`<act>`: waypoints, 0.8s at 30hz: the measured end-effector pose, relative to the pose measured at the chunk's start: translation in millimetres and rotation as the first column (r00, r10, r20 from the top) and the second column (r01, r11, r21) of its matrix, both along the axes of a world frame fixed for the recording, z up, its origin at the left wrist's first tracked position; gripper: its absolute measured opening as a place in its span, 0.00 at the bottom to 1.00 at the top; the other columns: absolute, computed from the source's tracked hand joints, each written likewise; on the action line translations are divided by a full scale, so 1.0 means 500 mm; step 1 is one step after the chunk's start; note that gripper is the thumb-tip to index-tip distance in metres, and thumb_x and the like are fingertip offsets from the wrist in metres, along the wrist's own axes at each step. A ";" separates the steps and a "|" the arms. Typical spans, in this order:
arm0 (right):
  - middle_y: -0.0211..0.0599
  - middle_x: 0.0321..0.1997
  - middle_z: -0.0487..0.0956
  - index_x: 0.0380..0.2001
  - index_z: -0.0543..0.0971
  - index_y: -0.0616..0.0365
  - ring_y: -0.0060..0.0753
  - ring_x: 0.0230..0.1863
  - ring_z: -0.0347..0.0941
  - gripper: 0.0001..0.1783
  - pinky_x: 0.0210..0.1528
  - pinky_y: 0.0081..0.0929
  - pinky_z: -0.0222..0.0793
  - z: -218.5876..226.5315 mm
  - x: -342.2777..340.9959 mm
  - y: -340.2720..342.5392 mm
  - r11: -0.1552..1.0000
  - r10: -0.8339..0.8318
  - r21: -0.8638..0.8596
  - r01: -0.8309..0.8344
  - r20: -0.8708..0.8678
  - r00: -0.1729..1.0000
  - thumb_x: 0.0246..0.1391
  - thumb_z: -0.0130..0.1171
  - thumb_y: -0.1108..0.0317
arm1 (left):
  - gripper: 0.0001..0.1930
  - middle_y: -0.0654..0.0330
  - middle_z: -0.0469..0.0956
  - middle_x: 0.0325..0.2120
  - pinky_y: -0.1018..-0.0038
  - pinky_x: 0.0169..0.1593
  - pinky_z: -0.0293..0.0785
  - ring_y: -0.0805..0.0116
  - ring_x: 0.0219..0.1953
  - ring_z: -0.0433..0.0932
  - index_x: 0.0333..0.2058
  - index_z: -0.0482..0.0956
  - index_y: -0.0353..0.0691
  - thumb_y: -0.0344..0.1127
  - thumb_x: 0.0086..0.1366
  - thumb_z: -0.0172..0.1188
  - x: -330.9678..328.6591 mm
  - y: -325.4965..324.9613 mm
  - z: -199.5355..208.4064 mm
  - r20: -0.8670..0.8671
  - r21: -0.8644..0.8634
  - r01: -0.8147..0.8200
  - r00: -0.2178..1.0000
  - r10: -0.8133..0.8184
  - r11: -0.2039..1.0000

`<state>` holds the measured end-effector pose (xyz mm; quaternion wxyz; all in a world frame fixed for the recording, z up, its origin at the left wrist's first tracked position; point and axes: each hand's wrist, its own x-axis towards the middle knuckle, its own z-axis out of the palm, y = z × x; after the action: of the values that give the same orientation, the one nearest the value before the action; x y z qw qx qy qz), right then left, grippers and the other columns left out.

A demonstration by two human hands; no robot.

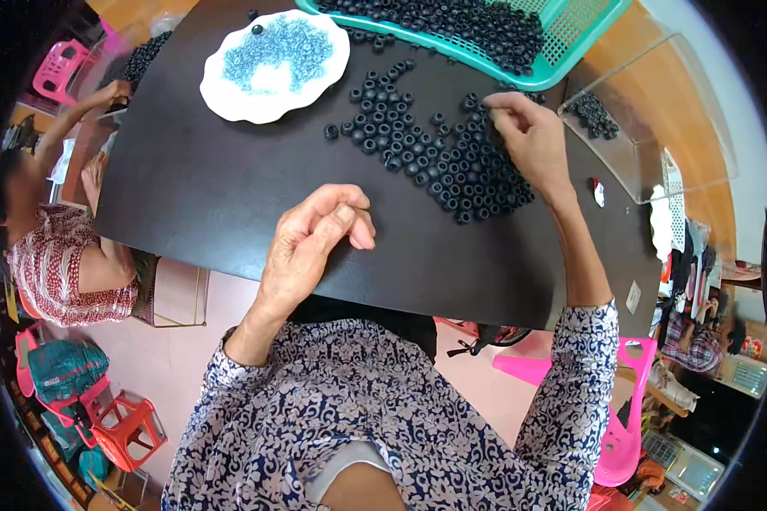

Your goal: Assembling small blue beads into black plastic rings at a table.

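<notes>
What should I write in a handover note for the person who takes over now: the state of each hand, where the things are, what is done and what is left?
Left hand: loosely curled, resting on the black board; whether it holds anything cannot be seen.
Right hand: fingertips pinching at the black rings spread on the board.
Things: white plate of small blue-grey pieces beyond the rings; green basket with more black rings at the far edge; clear box with a few rings on the right.
Done: few rings in the box.
Left: a large pile on the board and the basket.
</notes>
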<state>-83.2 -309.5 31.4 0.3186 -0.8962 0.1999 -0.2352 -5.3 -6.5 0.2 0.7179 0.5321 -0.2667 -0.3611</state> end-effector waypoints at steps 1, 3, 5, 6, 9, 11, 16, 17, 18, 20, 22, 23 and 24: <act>0.31 0.26 0.78 0.38 0.82 0.60 0.24 0.27 0.71 0.09 0.32 0.22 0.67 -0.008 0.007 -0.008 0.993 0.028 -0.114 -0.029 -0.003 1.000 0.54 0.57 0.71 | 0.15 0.58 0.76 0.24 0.74 0.44 0.71 0.69 0.35 0.75 0.46 0.72 0.30 0.37 0.71 0.48 -0.001 0.000 0.001 -0.002 -0.007 0.005 1.000 -0.005 1.000; 0.43 0.29 0.81 0.38 0.82 0.60 0.36 0.29 0.77 0.10 0.36 0.30 0.71 -0.016 0.019 -0.021 0.971 0.052 -0.233 -0.053 -0.013 0.999 0.53 0.56 0.71 | 0.15 0.59 0.76 0.25 0.73 0.45 0.71 0.69 0.35 0.75 0.46 0.72 0.30 0.38 0.71 0.48 -0.003 -0.001 0.005 0.011 0.000 0.015 1.000 -0.015 1.000; 0.46 0.33 0.81 0.38 0.82 0.58 0.46 0.33 0.78 0.10 0.39 0.33 0.72 -0.017 0.032 -0.025 0.922 0.133 -0.367 -0.127 -0.009 0.991 0.53 0.55 0.72 | 0.15 0.59 0.76 0.25 0.73 0.45 0.71 0.70 0.35 0.75 0.46 0.73 0.30 0.38 0.71 0.48 -0.006 0.003 0.008 -0.018 -0.003 0.011 1.000 -0.011 1.000; 0.46 0.33 0.81 0.38 0.82 0.58 0.46 0.33 0.78 0.10 0.39 0.33 0.72 -0.017 0.036 -0.023 0.921 0.133 -0.369 -0.128 -0.011 0.991 0.53 0.55 0.72 | 0.15 0.59 0.76 0.25 0.74 0.45 0.71 0.71 0.35 0.75 0.45 0.73 0.30 0.38 0.71 0.48 -0.006 0.003 0.014 0.020 0.024 0.009 1.000 -0.009 1.000; 0.39 0.32 0.83 0.40 0.81 0.60 0.26 0.33 0.79 0.10 0.38 0.24 0.72 -0.014 0.050 -0.009 0.942 0.211 -0.253 -0.223 -0.074 0.975 0.56 0.54 0.75 | 0.14 0.59 0.76 0.26 0.74 0.45 0.71 0.72 0.34 0.75 0.43 0.73 0.30 0.37 0.71 0.48 -0.005 0.002 0.014 0.058 0.077 0.013 0.998 -0.017 0.997; 0.37 0.32 0.83 0.40 0.81 0.60 0.24 0.33 0.78 0.10 0.38 0.23 0.72 0.003 0.050 0.000 0.981 0.084 -0.171 -0.095 -0.067 0.994 0.56 0.54 0.75 | 0.13 0.59 0.76 0.26 0.75 0.45 0.71 0.73 0.33 0.74 0.42 0.73 0.30 0.37 0.71 0.48 -0.005 0.001 0.018 0.061 0.099 0.025 0.998 -0.031 0.995; 0.32 0.29 0.81 0.41 0.81 0.59 0.19 0.28 0.72 0.10 0.34 0.22 0.70 0.005 0.054 -0.007 0.989 0.063 -0.131 -0.074 -0.088 0.994 0.55 0.57 0.73 | 0.12 0.60 0.76 0.27 0.76 0.44 0.71 0.74 0.33 0.75 0.40 0.73 0.31 0.35 0.72 0.47 -0.005 0.000 0.018 0.064 0.101 0.027 0.997 -0.033 0.995; 0.31 0.29 0.81 0.41 0.81 0.59 0.19 0.27 0.71 0.11 0.33 0.22 0.69 0.008 0.059 -0.001 0.985 0.106 -0.126 -0.120 -0.111 0.988 0.54 0.57 0.73 | 0.12 0.60 0.76 0.27 0.76 0.44 0.71 0.74 0.33 0.75 0.40 0.73 0.31 0.35 0.72 0.47 -0.005 0.000 0.016 0.063 0.103 0.028 0.997 -0.035 0.994; 0.31 0.30 0.80 0.42 0.81 0.59 0.19 0.27 0.69 0.11 0.32 0.22 0.68 0.010 0.063 0.003 0.979 0.148 -0.119 -0.164 -0.133 0.980 0.54 0.57 0.73 | 0.12 0.60 0.76 0.27 0.76 0.44 0.71 0.74 0.33 0.75 0.40 0.73 0.31 0.35 0.72 0.47 -0.006 0.001 0.014 0.079 0.098 0.022 0.996 -0.030 0.995; 0.31 0.32 0.80 0.42 0.80 0.59 0.20 0.29 0.69 0.12 0.33 0.23 0.68 0.009 0.074 -0.004 0.959 0.190 -0.191 -0.212 -0.124 0.974 0.53 0.58 0.73 | 0.12 0.60 0.76 0.28 0.76 0.44 0.71 0.75 0.33 0.75 0.40 0.73 0.31 0.35 0.72 0.47 -0.005 0.000 0.017 0.098 0.096 0.020 0.995 -0.029 0.995; 0.31 0.34 0.79 0.42 0.80 0.58 0.21 0.30 0.69 0.13 0.33 0.23 0.67 0.014 0.082 -0.003 0.929 0.238 -0.262 -0.261 -0.116 0.964 0.52 0.59 0.73 | 0.12 0.60 0.76 0.28 0.76 0.44 0.71 0.75 0.33 0.75 0.41 0.73 0.31 0.36 0.72 0.47 -0.002 0.000 0.027 0.124 0.135 0.043 0.990 -0.060 0.990; 0.31 0.36 0.80 0.42 0.80 0.57 0.24 0.31 0.70 0.13 0.34 0.24 0.68 0.021 0.087 0.002 0.916 0.279 -0.259 -0.307 -0.138 0.950 0.51 0.59 0.73 | 0.12 0.60 0.76 0.28 0.76 0.44 0.71 0.75 0.33 0.75 0.41 0.73 0.31 0.36 0.72 0.47 -0.002 0.001 0.025 0.125 0.138 0.040 0.990 -0.057 0.990; 0.32 0.38 0.80 0.42 0.80 0.57 0.26 0.33 0.71 0.14 0.35 0.25 0.68 0.023 0.092 0.006 0.901 0.320 -0.256 -0.352 -0.159 0.934 0.50 0.59 0.72 | 0.12 0.60 0.76 0.29 0.77 0.44 0.71 0.75 0.33 0.75 0.41 0.73 0.31 0.36 0.72 0.47 -0.003 0.002 0.021 0.123 0.132 0.035 0.991 -0.052 0.991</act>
<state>-37.2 -306.5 43.1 0.2127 -0.9650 0.0247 -0.1515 -6.7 -5.7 10.4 0.6554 0.5934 -0.2991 -0.3589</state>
